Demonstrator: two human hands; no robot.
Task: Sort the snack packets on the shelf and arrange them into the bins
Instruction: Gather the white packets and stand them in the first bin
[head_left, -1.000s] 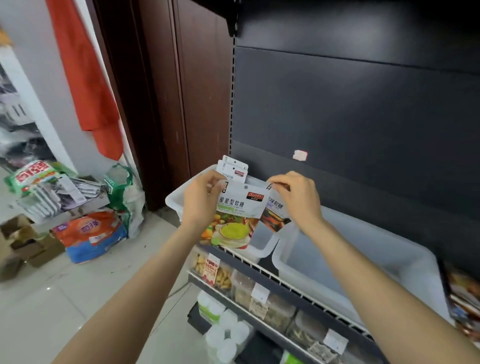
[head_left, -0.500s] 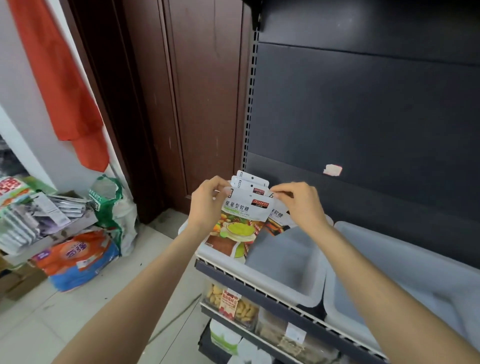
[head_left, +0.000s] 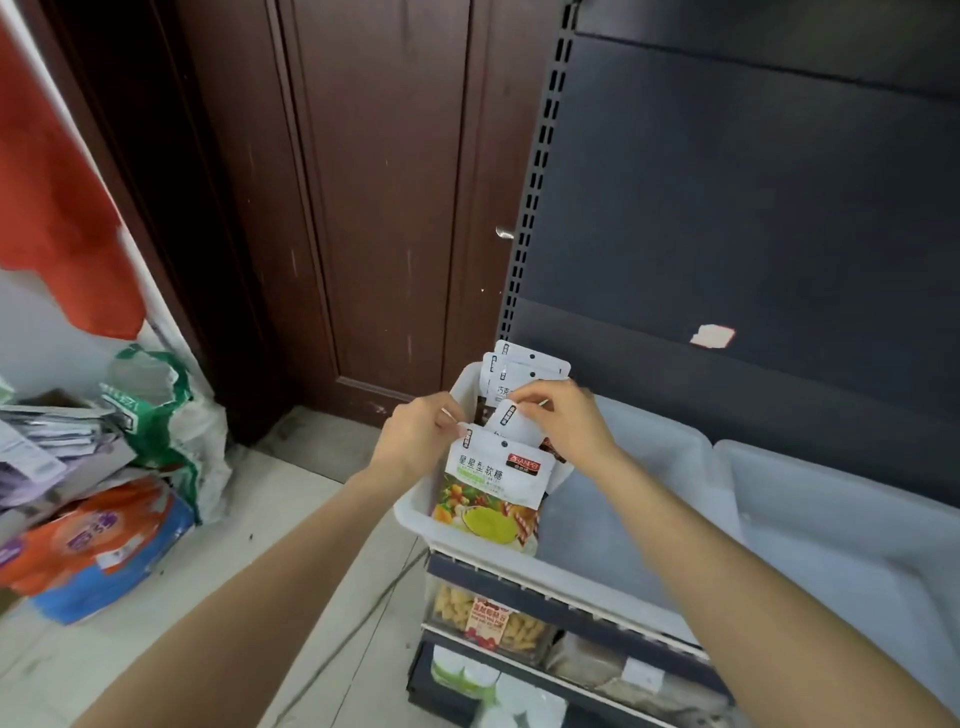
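Both forearms reach up from the bottom of the frame to the centre. The left hand (head_left: 415, 441) pinches the top left corner of the front packet (head_left: 491, 483), white with fruit and a green bowl printed on it. The right hand (head_left: 566, 421) pinches the top of a packet behind it (head_left: 511, 423). About five packets stand upright in the left bin (head_left: 415, 514); a second white bin (head_left: 831, 519) sits at the right.

Soft, even daylight filled the scene, brightest on the pale floor tiles (head_left: 130, 670) at left. The dark shelf back panel (head_left: 753, 208) stayed dim and matte. Wide-angle distortion bent the edges; both forearms looked slightly blurred.
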